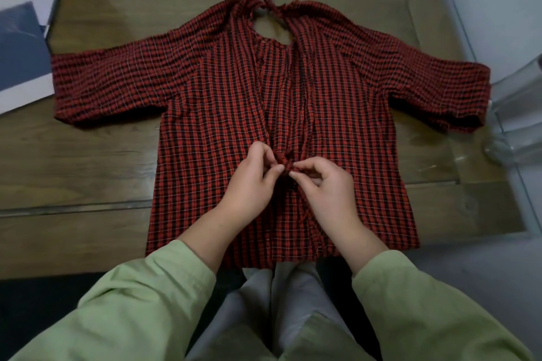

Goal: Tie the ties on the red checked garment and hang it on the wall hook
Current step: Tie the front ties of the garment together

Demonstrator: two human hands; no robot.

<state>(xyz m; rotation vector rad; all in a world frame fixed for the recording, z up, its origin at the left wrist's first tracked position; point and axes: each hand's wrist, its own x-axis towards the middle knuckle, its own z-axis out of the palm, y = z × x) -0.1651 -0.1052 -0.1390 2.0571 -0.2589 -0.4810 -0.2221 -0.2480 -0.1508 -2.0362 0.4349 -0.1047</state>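
The fingertips (279, 168) of the left hand (249, 182) were curled in, thumb and forefinger pinching the left side of the waist tie (286, 159). The right hand (325, 187) pinched the right side of it in the same way, its other fingers loosely bent. The two hands sat just beside each other over the small bunched knot.

That knot lay at the middle of the red checked garment (205, 82), which was spread flat on a wooden surface (102, 161) with both arms stretched out to left and right. At its far end, the neck tie (268, 4) was already knotted across the round neck opening.

Light green sleeves (146, 302) reached in from the near edge, with grey trousers (281, 302) between them. A dark book (20, 53) lay at the far left, touching the garment's left cuff. A clear container (516, 97) stood at the right, just beside the other cuff.
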